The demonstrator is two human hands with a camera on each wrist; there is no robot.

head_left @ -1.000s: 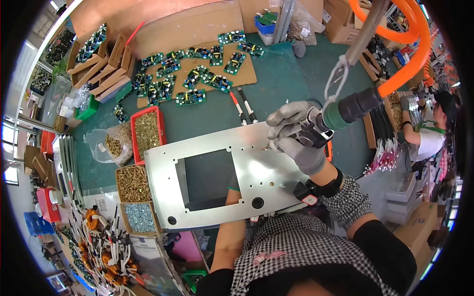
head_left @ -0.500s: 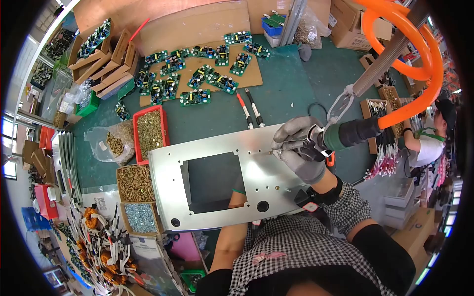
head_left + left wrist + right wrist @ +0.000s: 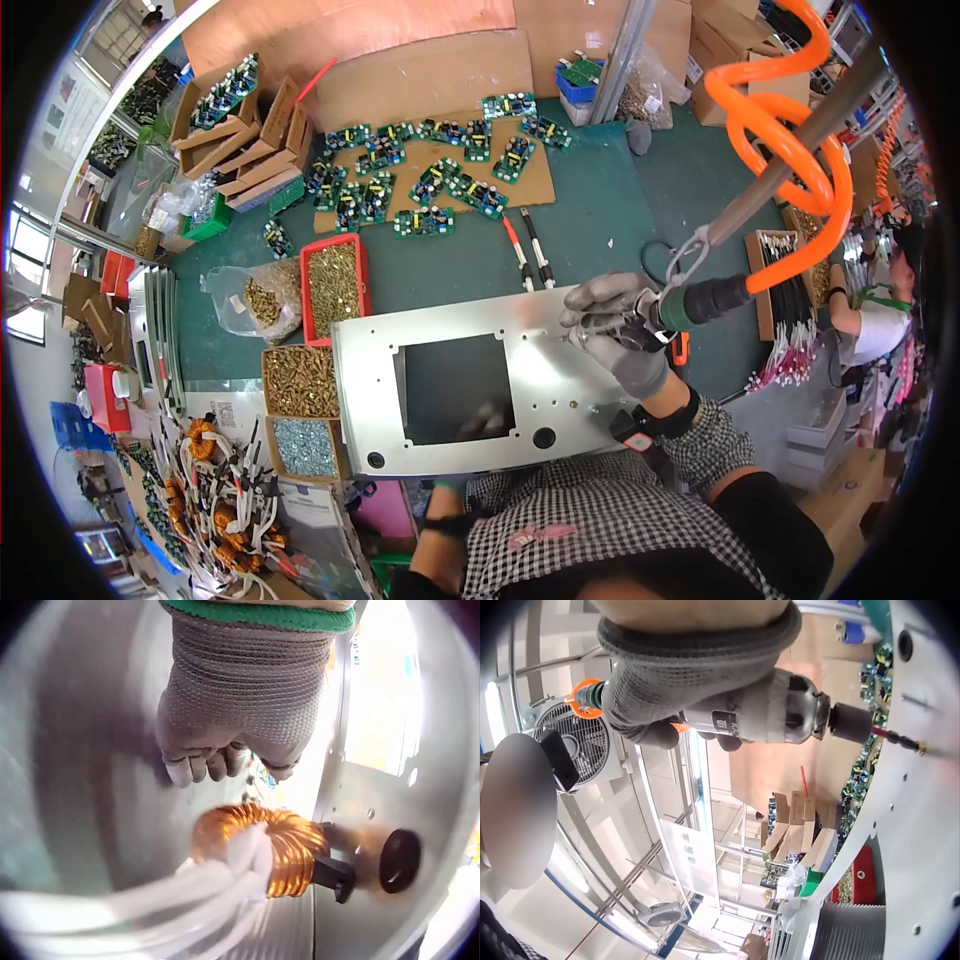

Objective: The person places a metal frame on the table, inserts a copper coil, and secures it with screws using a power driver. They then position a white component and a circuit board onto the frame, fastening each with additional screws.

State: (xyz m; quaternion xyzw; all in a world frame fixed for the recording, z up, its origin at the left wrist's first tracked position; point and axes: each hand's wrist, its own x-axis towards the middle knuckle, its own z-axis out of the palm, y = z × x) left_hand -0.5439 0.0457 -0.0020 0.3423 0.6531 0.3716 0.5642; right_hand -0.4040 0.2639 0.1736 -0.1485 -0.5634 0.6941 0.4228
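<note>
My gloved right hand grips a silver air screwdriver over the right part of a metal panel. In the right wrist view its thin bit points at the panel, with a brass-coloured tip right at the surface. The gloved left hand is behind the panel, largely hidden in the head view. Its fingers hang loosely curled with nothing visible in them. Below them, in the left wrist view, a copper-wound ring coil with white leads sits close to the panel's inner face.
An orange air hose and hanger rod come down from upper right. Left of the panel stand a red tray of small brass parts and boxes of screws. Circuit boards lie behind. Another person is at far right.
My left forearm has drawn back toward my body, its green cuff leaving the panel's window area. The right hand keeps the screwdriver at the panel's right part. The head view has shifted slightly.
</note>
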